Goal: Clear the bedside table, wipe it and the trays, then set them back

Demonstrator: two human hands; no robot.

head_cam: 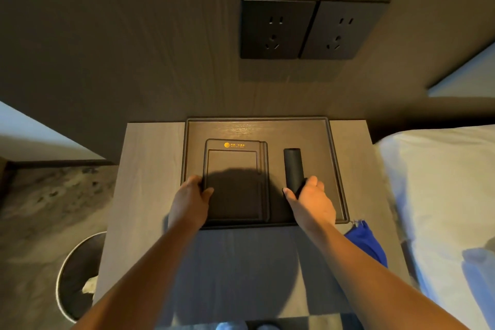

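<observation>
A large dark tray [257, 127] lies on the wooden bedside table [152, 169], pushed against the wall. Inside it on the left sits a smaller dark tray [235, 169] with a gold logo at its top edge. My left hand [190, 199] grips that small tray's near left edge, thumb on top. To the right in the large tray lies a black cylinder-shaped remote [292, 166]. My right hand [310, 199] is closed around its near end. A blue cloth [367, 242] hangs over the table's right edge.
Two black wall sockets [310, 27] sit above the table. A bed with white linen [439, 195] is on the right, another white bed corner [32, 131] on the left. A round bin [77, 276] with rubbish stands on the floor left of the table.
</observation>
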